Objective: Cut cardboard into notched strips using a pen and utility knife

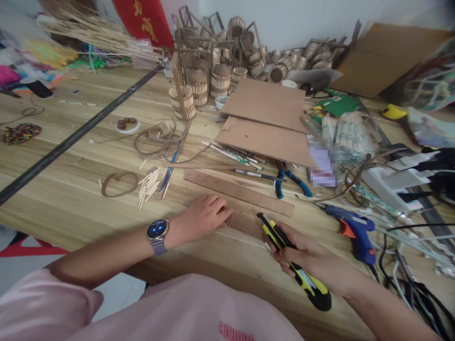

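Note:
My left hand (202, 219) lies on the wooden table (64, 189), its fingers curled down onto the end of a narrow strip of corrugated cardboard (245, 223). A watch sits on that wrist. My right hand (305, 255) is wrapped round a yellow and black utility knife (284, 241), whose tip rests at the strip's right part. A longer cardboard strip (238, 192) lies just behind.
Blue-handled pliers (293, 182), a pen and a blue glue gun (355, 229) with cables lie to the right. Short sticks (149, 184), cardboard sheets (265, 121) and small woven lanterns (199, 80) fill the middle and back. The table's front edge is at my chest.

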`<action>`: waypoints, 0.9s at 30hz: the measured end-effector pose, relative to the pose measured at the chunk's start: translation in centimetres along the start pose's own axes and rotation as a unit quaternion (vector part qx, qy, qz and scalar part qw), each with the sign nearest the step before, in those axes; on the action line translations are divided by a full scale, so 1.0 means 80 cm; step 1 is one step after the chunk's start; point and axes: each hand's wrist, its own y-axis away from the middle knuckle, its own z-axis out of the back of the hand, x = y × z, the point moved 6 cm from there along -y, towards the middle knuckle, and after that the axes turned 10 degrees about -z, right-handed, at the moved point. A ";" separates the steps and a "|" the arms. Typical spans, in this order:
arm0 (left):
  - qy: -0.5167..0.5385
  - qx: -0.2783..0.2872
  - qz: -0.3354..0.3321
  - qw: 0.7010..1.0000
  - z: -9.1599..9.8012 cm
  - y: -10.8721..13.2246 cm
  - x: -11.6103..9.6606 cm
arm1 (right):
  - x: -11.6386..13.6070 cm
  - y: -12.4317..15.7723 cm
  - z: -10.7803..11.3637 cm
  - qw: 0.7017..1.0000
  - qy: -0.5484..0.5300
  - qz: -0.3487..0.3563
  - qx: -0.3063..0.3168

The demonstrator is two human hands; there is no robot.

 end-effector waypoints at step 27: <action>0.018 -0.089 0.072 0.993 -0.004 -0.047 0.019 | 0.033 -0.032 -0.001 0.827 0.528 0.072 -0.178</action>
